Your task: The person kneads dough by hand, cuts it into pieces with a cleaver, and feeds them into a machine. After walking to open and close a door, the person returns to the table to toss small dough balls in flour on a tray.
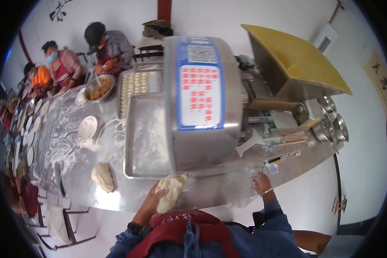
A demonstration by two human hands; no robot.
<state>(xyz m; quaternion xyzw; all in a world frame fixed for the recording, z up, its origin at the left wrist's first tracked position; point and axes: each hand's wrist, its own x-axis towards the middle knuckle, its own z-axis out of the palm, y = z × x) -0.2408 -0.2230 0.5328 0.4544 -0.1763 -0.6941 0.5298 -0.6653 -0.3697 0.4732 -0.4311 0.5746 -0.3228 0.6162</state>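
Note:
A pale lump of dough (172, 192) is gripped in my left hand (152, 200), close to the table's front edge. My right hand (260, 182) has its fingers curled at a thin clear plastic bag (240, 187) on the table. Between and beyond my hands stands a large metal machine (206, 148) with a blue and white label. An empty floured metal tray (148, 133) lies left of the machine. Farther left, a second lump of dough (102, 177) rests on the steel table.
A tray of dumplings (134, 86) and a bowl of filling (99, 89) stand at the back left. Several people sit there. A floured round plate (87, 127) and a knife (59, 180) lie left. Metal bowls (340, 127) stand at the far right.

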